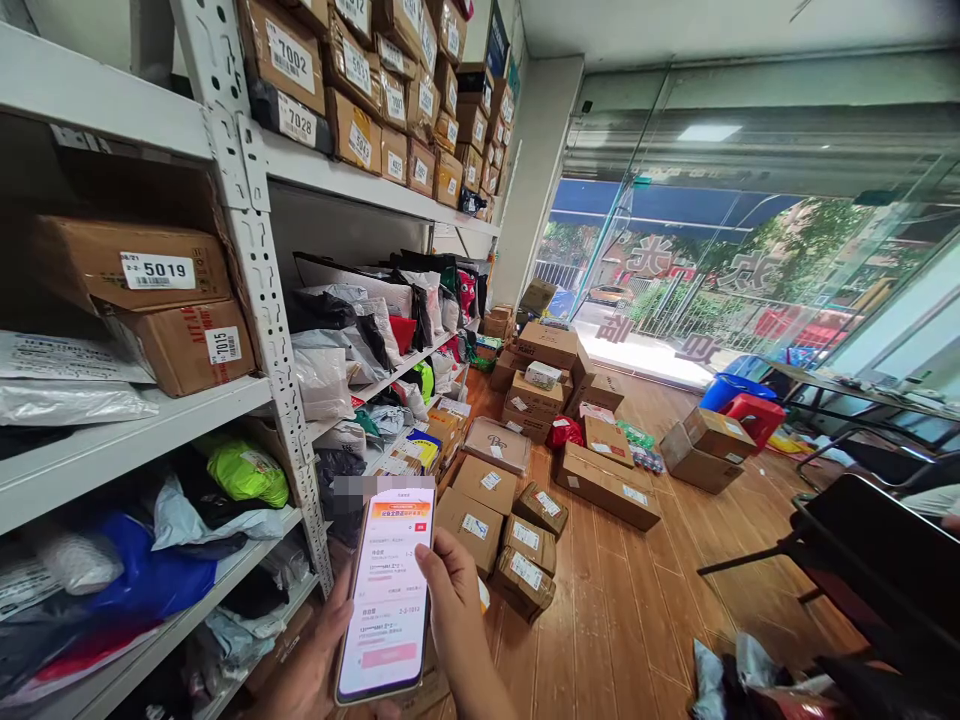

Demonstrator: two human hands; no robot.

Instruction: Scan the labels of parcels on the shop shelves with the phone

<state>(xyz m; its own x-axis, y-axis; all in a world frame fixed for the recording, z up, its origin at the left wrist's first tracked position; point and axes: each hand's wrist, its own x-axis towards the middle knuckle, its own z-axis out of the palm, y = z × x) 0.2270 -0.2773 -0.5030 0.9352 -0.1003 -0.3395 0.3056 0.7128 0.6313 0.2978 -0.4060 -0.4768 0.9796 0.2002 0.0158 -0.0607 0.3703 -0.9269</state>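
Crowding the wooden floor (622,620) beside shelves (180,425), cartons (607,485) lie beyond the phone (386,600).

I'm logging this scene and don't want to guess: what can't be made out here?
All in the head view:
- Left hand: most of its fingers are hidden behind the phone.
- Phone's smallest screen text: too small to read.
- Whatever lies behind the blurred strip at the phone's top: covered by it.
- Fine print on the floor parcels' labels: too small.
- Black chair: cut off by the right edge.
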